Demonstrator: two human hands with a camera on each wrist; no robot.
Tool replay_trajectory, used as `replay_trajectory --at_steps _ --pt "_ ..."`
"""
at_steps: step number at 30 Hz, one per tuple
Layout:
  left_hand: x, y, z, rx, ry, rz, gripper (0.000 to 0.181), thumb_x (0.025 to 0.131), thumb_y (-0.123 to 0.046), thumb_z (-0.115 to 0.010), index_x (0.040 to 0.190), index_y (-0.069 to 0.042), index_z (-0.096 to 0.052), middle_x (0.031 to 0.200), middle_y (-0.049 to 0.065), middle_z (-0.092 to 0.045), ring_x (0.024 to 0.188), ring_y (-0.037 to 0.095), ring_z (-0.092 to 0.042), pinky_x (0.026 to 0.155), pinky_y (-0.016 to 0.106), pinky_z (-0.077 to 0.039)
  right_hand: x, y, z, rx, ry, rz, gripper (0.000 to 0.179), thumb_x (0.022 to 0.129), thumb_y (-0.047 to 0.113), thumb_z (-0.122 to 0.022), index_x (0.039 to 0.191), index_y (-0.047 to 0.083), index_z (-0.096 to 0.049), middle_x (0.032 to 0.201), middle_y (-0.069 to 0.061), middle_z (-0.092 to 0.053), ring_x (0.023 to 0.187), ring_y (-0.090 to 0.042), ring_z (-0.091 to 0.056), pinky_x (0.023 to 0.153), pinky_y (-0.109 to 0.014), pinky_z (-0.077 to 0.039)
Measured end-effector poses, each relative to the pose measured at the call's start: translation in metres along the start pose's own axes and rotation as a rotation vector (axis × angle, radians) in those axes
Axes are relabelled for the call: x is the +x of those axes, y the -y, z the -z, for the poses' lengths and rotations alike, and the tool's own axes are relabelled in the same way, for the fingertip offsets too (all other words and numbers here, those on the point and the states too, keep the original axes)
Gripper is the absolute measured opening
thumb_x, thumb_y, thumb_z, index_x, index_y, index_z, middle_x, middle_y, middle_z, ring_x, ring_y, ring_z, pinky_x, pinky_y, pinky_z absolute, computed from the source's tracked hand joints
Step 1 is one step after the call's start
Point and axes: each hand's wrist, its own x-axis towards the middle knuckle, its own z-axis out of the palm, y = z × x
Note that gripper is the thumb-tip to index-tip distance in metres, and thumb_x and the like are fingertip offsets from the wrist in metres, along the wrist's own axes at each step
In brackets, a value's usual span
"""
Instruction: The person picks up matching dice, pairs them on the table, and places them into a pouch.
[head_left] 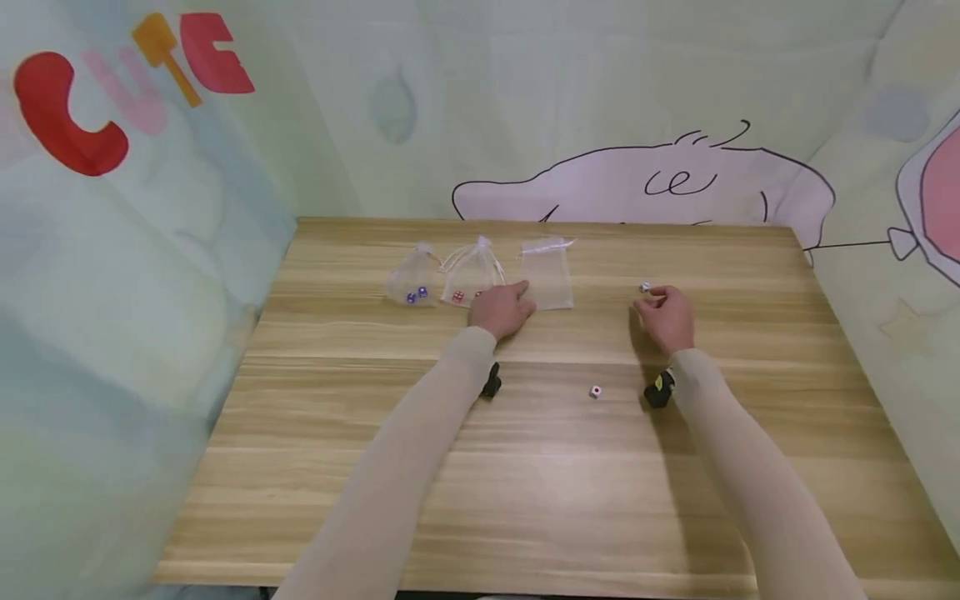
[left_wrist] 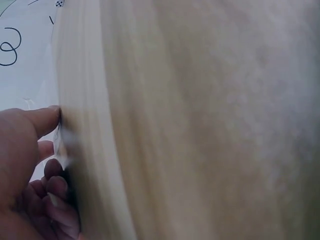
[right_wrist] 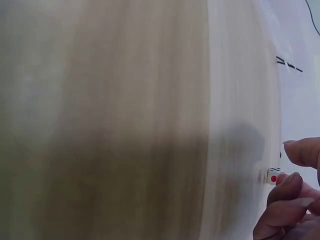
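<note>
My right hand (head_left: 667, 319) reaches over the table toward a white die (head_left: 643, 287), its fingertips right beside it. In the right wrist view the same die (right_wrist: 273, 176) shows a red dot on one face, and a gap parts the thumb from the bent fingers (right_wrist: 285, 200). My left hand (head_left: 501, 311) lies low between two small sheer bags, a finger at the edge of the flat bag (head_left: 551, 279). It partly covers the drawstring bag with red dice (head_left: 465, 275). In the left wrist view, the thumb and finger of the left hand (left_wrist: 30, 160) are spread, other fingers curled.
Another sheer bag (head_left: 412, 275) with blue dice stands at the far left of the row. A second white die (head_left: 596, 392) sits nearer me, between my arms. Printed cloth (head_left: 525, 100) hangs behind the wooden table (head_left: 525, 483) and along its sides.
</note>
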Motion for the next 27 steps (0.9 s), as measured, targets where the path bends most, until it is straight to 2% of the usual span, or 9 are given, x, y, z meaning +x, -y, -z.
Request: replay_trajectory --at_steps 4,9,11,17,27 --pt "-0.003 -0.003 0.000 0.002 -0.009 -0.001 0.054 0.101 -0.045 -0.051 0.150 -0.025 -0.044 0.143 0.004 -0.054 0.123 0.029 -0.056 0.092 0.044 -0.049 0.004 -0.001 0.000 -0.013 -0.031 -0.019 0.043 0.092 0.020 -0.063 0.125 -0.008 -0.058 0.104 -0.022 -0.062 0.089 -0.028 -0.058 0.074 -0.033 -0.047" --pt "-0.003 -0.005 0.000 0.005 -0.016 -0.001 0.054 0.101 -0.045 -0.051 0.150 -0.025 -0.045 0.142 0.004 -0.055 0.121 0.029 -0.057 0.090 0.043 -0.049 0.011 0.001 0.003 -0.037 -0.014 -0.073 0.049 0.092 0.022 -0.061 0.129 -0.008 -0.053 0.122 -0.028 -0.058 0.109 -0.039 -0.055 0.094 -0.047 -0.045" --pt "-0.003 -0.005 -0.001 0.011 -0.019 -0.003 0.054 0.101 -0.046 -0.051 0.150 -0.026 -0.045 0.142 0.004 -0.055 0.121 0.029 -0.058 0.089 0.043 -0.050 0.014 0.003 0.005 -0.047 -0.004 -0.085 0.049 0.092 0.023 -0.061 0.129 -0.008 -0.053 0.128 -0.028 -0.057 0.115 -0.041 -0.054 0.098 -0.050 -0.043" --pt "-0.001 -0.005 0.000 0.006 -0.030 -0.004 0.053 0.100 -0.045 -0.052 0.150 -0.026 -0.046 0.140 0.004 -0.057 0.120 0.029 -0.058 0.089 0.044 -0.050 0.021 0.003 0.008 -0.091 0.015 -0.096 0.049 0.093 0.026 -0.062 0.128 -0.008 -0.056 0.128 -0.026 -0.059 0.115 -0.039 -0.054 0.097 -0.049 -0.044" --pt "0.002 0.000 -0.004 -0.019 -0.028 -0.016 0.054 0.100 -0.044 -0.051 0.149 -0.024 -0.046 0.141 0.006 -0.056 0.121 0.030 -0.058 0.088 0.044 -0.050 0.025 0.005 0.006 -0.194 0.065 -0.042 0.044 0.096 0.028 -0.059 0.122 -0.007 -0.057 0.125 -0.028 -0.060 0.113 -0.042 -0.055 0.096 -0.052 -0.043"
